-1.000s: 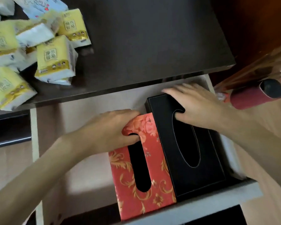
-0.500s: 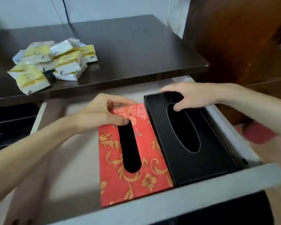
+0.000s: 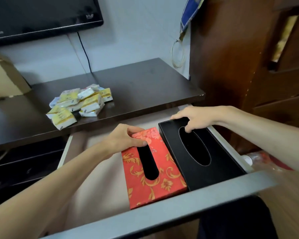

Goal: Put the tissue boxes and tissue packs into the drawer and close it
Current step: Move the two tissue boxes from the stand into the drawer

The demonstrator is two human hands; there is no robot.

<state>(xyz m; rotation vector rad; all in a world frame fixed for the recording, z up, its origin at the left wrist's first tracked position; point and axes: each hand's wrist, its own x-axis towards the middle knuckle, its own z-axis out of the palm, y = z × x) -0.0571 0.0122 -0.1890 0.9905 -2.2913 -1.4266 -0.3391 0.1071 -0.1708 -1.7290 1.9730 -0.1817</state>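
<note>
Both hands [image 3: 126, 138] [image 3: 193, 116] on half-covered tissue boxes [image 3: 155, 173]

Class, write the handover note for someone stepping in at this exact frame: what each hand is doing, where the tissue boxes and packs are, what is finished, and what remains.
Left hand: gripping the far end of the red floral tissue box, thumb at its slot.
Right hand: on the far end of the black tissue box, a finger hooked into its oval opening.
Both boxes lie side by side, touching, at the right of the open drawer; its left part is bare.
Tissue packs: heaped on the dark cabinet top, none in the drawer.
Done: boxes placed.
Left: let go, move the packs into the drawer, close it.
</note>
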